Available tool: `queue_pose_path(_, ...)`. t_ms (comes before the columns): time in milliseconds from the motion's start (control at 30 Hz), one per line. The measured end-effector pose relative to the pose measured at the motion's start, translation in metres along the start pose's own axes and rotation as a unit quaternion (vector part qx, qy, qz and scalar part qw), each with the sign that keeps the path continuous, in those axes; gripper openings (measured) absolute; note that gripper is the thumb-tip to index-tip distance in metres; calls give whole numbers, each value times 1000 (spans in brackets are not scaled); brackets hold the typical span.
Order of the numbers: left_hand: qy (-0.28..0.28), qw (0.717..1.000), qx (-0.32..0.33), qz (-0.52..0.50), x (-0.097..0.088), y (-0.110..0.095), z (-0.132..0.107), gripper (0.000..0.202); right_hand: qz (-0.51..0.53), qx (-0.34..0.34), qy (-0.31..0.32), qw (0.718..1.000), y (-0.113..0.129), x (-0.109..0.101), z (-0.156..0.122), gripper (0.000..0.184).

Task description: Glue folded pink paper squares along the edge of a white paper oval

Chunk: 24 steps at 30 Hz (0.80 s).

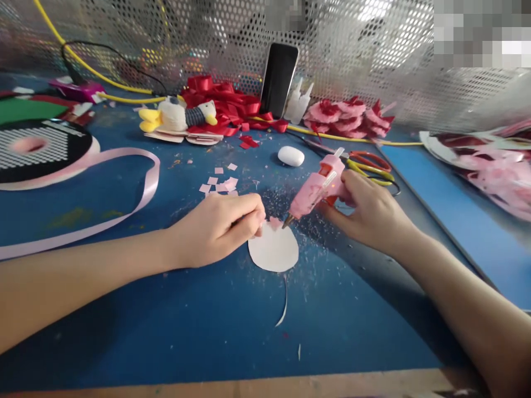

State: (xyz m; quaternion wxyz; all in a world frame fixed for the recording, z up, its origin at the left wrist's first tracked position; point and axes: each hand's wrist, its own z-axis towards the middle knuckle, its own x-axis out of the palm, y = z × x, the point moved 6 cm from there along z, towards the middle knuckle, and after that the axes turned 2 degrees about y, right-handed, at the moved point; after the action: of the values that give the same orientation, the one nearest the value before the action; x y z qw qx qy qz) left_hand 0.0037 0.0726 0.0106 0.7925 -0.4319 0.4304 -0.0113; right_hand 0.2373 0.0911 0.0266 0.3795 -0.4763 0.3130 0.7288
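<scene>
A white paper disc (274,251) lies on the blue table, with small pink pieces (274,223) along its far edge. Over the disc's left edge, my left hand (226,226) is closed with its fingertips pinched together; what is between them, if anything, is hidden. My right hand (367,213) grips a pink hot glue gun (313,190) by its handle. The gun's metal nozzle points down and left, at the disc's far edge beside the pink pieces. Several small pink ribbon squares (222,185) are scattered just beyond my left hand.
At left sits a pink ribbon spool (45,149), its loose ribbon (151,177) trailing. Behind are a plush toy (178,115), red ribbon (226,99), a phone (279,80), white bottles (297,105), a white case (291,156), pink ribbon flowers (346,117) and scissors (371,166).
</scene>
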Motion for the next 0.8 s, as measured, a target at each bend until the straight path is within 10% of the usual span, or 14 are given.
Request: queue_pose_path(800,-4,987,94,133,7,-11,-3,26,-14,-16,-2,1000,0,5,0,30)
